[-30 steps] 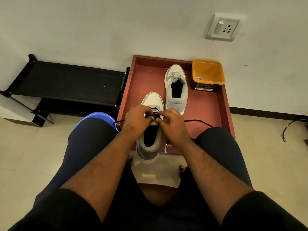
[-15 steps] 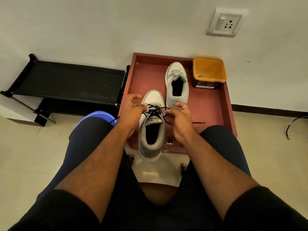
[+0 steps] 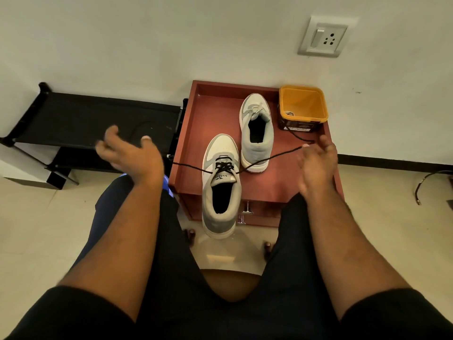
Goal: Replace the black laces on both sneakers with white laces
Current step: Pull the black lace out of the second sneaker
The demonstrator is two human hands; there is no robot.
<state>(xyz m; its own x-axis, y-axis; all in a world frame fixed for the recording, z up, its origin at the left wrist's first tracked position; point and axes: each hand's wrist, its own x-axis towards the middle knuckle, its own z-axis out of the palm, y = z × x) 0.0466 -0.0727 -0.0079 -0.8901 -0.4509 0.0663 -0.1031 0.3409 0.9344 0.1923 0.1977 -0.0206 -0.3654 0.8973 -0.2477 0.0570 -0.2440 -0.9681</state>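
Two hands (image 3: 132, 153) (image 3: 317, 163) stretch black lace (image 3: 269, 158) sideways from near sneaker (image 3: 220, 182).

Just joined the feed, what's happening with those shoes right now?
A person is unlacing the near sneaker, which overhangs the front edge of a red tray table. The left hand and right hand are spread wide apart, each drawing an end of the black lace out sideways; the lace is untied but threaded through the eyelets. The far sneaker already shows light laces. An orange tub sits beside it.
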